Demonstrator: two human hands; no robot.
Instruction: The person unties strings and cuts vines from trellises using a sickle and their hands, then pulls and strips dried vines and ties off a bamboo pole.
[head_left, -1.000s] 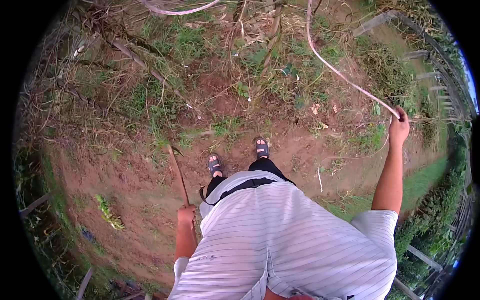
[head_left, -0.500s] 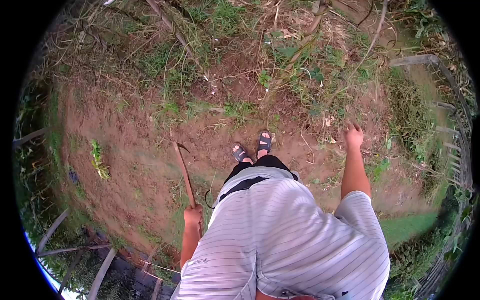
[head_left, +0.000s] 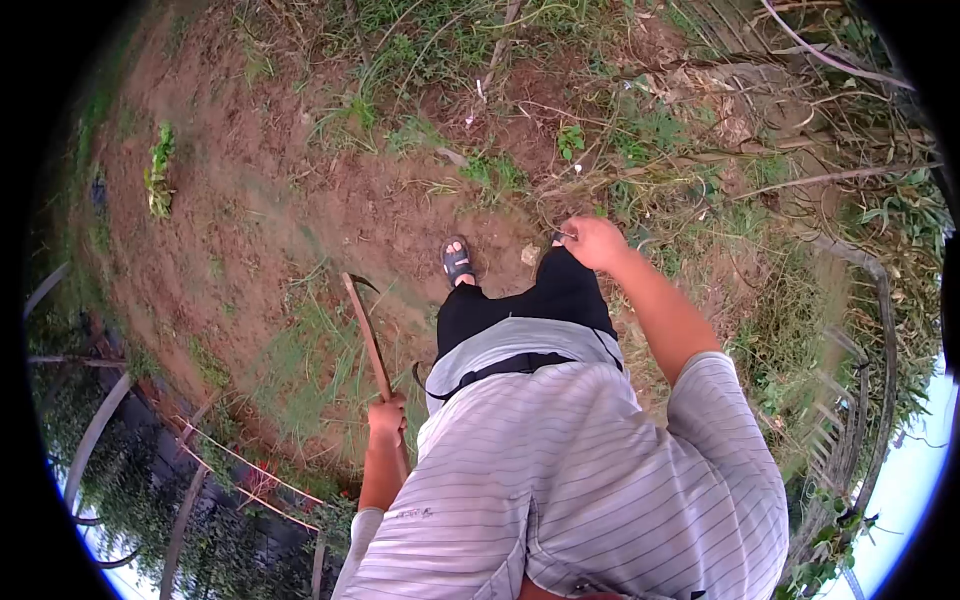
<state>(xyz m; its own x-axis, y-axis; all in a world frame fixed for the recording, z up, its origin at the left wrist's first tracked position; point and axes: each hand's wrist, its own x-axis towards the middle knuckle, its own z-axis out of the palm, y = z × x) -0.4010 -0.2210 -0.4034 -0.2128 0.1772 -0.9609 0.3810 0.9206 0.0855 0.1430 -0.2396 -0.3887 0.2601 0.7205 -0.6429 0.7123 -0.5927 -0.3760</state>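
On the left, my left hand (head_left: 386,418) is closed around the wooden handle of a sickle (head_left: 366,335). The handle slants up and away, and its thin, dark, curved blade points right above the soil. Part of the handle continues below my fist beside the striped shirt. My right hand (head_left: 594,243) hangs in front of my right leg, its fingers loosely bent and nothing visible in them. It covers most of my right foot. My left foot, in a dark sandal (head_left: 457,262), stands on bare earth.
Grass and weeds (head_left: 490,172) grow ahead. Dry vines and branches (head_left: 800,150) spread across the upper right. A leafy green plant (head_left: 159,170) lies or grows on the soil at left. Bent poles (head_left: 98,432) stand lower left, and a curved frame (head_left: 878,300) rises at right.
My right hand has swung inward from the far right to in front of my leg. My view has turned and my feet have stepped. The sickle stays in my left hand.
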